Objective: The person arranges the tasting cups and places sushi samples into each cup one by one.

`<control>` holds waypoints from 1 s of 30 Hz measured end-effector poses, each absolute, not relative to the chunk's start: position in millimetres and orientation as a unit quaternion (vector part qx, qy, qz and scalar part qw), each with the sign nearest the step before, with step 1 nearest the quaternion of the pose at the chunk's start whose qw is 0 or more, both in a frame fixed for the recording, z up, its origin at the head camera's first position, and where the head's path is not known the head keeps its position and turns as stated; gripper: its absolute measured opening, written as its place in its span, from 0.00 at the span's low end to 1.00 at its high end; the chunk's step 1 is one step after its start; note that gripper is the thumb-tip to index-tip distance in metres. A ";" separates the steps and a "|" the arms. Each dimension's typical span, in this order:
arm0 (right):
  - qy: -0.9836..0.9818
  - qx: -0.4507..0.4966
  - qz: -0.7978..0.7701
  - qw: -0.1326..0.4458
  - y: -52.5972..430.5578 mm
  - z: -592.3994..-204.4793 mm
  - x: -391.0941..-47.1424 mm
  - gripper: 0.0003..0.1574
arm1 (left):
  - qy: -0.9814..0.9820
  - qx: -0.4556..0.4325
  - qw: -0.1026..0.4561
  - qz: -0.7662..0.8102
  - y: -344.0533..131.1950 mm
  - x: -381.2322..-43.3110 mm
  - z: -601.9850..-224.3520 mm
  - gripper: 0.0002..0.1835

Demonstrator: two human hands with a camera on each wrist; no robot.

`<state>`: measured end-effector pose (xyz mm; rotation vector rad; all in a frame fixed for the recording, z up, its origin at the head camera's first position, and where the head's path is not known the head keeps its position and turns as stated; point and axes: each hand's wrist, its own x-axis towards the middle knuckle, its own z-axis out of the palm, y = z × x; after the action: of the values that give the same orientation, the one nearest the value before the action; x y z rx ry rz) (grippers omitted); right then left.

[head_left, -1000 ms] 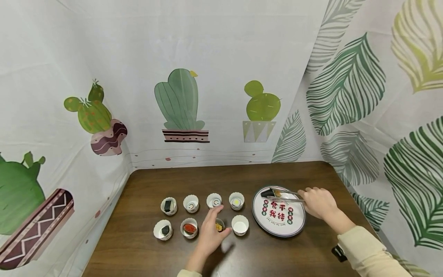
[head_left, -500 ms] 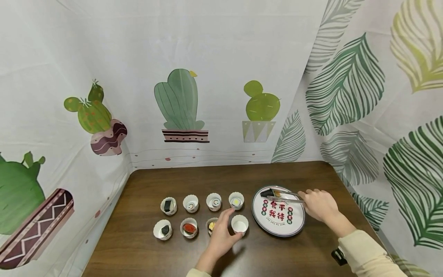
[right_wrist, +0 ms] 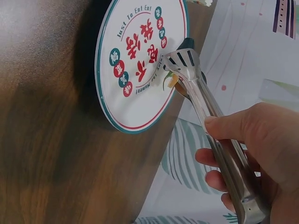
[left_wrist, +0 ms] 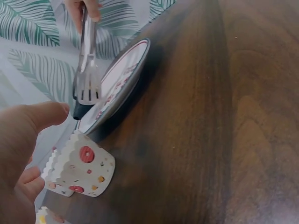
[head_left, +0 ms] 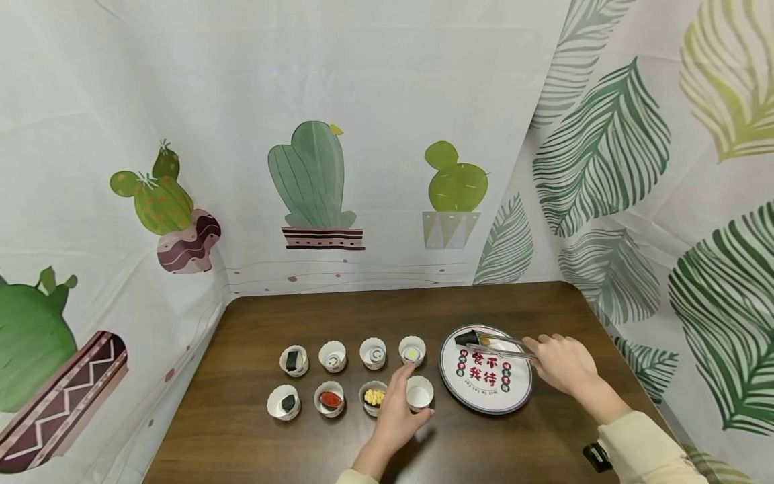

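Note:
My right hand (head_left: 565, 363) grips metal tongs (right_wrist: 224, 158). Their slotted tips close round a black-wrapped hand roll (head_left: 465, 338) with orange and green filling, over the upper part of the round white plate (head_left: 484, 398). Red characters and a teal rim mark the plate. My left hand (head_left: 396, 420) is beside a white scalloped cup (left_wrist: 88, 168), thumb and fingers spread on either side of it. Its thumb stands apart from the cup in the left wrist view. Left of this hand, a cup (head_left: 365, 408) holds a piece topped with yellow bits (head_left: 374, 398).
Two rows of scalloped cups stand left of the plate. One cup (head_left: 323, 409) has a red-topped piece (head_left: 330, 400), another a dark-wrapped piece (head_left: 289, 403). Along the back row are further cups (head_left: 412, 361) with small pieces inside. A patterned cloth (head_left: 387, 168) hangs behind the brown table (head_left: 484, 457).
My left hand has moved right, from over the cup with the yellow-topped piece to the white cup beside the plate. The right hand, tongs and hand roll stay over the plate.

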<state>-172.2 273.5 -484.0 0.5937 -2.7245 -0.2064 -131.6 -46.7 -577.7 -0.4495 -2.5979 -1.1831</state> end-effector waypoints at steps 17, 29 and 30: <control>-0.952 0.219 -0.046 0.210 278.1 -470.5 -151.2 0.24 | -0.907 -0.106 0.109 -0.393 -39.2 -133.1 -597.3 0.51; -0.933 0.251 -0.030 0.257 271.4 -465.5 -138.6 0.26 | -0.911 -0.093 0.136 -0.379 -34.8 -135.0 -604.7 0.48; -0.932 0.252 -0.029 0.258 270.9 -465.4 -137.7 0.26 | -0.912 -0.095 0.135 -0.375 -34.8 -135.4 -604.8 0.48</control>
<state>-137.7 270.9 -465.4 0.6835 -2.5268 -0.0799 -135.4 -34.8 -604.8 -0.2757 -2.6431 -1.0878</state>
